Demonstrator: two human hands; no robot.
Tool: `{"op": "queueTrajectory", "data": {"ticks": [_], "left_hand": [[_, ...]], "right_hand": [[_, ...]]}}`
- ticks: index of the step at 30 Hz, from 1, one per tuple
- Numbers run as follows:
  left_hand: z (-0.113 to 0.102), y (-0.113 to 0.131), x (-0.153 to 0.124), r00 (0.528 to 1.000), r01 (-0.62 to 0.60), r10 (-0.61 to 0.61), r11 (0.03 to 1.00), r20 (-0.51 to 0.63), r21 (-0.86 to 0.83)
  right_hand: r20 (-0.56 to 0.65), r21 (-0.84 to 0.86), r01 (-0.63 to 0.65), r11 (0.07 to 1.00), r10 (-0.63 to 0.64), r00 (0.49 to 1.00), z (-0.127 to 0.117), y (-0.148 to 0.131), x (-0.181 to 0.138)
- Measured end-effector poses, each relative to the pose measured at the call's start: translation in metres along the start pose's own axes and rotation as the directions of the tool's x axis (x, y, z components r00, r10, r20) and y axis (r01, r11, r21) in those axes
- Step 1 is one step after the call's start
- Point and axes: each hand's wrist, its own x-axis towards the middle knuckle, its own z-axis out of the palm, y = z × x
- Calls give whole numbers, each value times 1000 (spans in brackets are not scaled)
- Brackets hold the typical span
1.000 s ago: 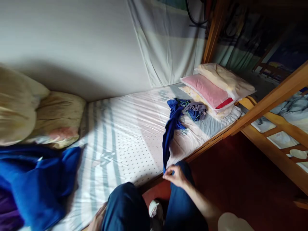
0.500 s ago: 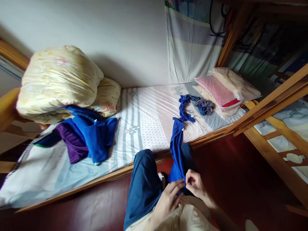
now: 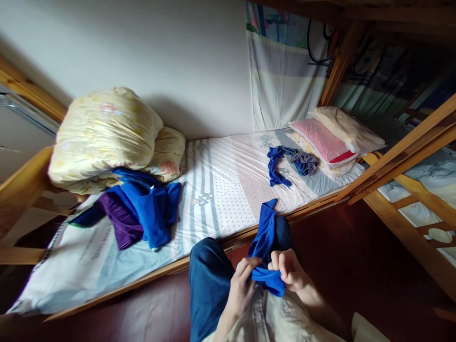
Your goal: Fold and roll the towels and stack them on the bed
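A puffy, pale-yellow floral quilt (image 3: pixel 107 137) is sitting at the left end of a low wooden-framed bed (image 3: pixel 124 288). In front of it, a folded purple cloth (image 3: pixel 123 225) is lying beside a heap of bright-blue cloth (image 3: pixel 155 213). A white sheet with grey stripes and small dots (image 3: pixel 231 204) is covering the middle of the bed. Nearer, the left hand (image 3: pixel 242 282) is curling its fingers onto a long, narrow, royal-blue fabric piece (image 3: pixel 264 235). This piece is stretching from the bed's edge to the person's lap, over the dark-blue trousers (image 3: pixel 210 280). The right hand (image 3: pixel 290 271) is pinching it just beside the left, so 2 hands are gripping it. Beyond, a twisted dark-blue cloth (image 3: pixel 275 166) is touching a crumpled grey bundle (image 3: pixel 306 162); at the right, a flat pink pillow (image 3: pixel 320 137) is leaning against a cream pillow (image 3: pixel 349 128).
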Motion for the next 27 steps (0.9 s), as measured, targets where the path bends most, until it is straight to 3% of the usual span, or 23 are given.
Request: {"op": "queueTrajectory", "data": {"ticks": [7, 12, 15, 17, 20, 22, 24, 27], "left_hand": [[-19, -34, -13, 963, 89, -31, 974, -268, 208], [-52, -49, -4, 931, 150, -12, 925, -365, 350], [-82, -60, -5, 944, 131, 14, 901, -328, 415], [-102, -64, -7, 951, 87, 65, 882, -302, 464], [-129, -58, -9, 938, 1, 191, 834, -291, 552], [-145, -49, -8, 916, -33, 267, 794, -300, 608], [-160, -39, -8, 897, -28, 311, 750, -315, 661], [-179, -30, -15, 884, 70, 291, 692, -367, 718]], "right_hand": [[-171, -34, -4, 999, -2, 985, -36, -32, -9], [-396, -164, 140, 977, -195, 897, -61, -74, -18], [-379, -378, 194, 905, -342, 860, -75, -99, -22], [-279, -626, 146, 766, -396, 875, -83, -113, -26], [-140, -945, -3, 327, -399, 906, -91, -131, -33], [-100, -995, -84, 57, -446, 889, -96, -141, -38], [-59, -986, -135, -103, -540, 840, -102, -149, -43], [8, -957, -180, -228, -638, 770, -113, -160, -50]]}}
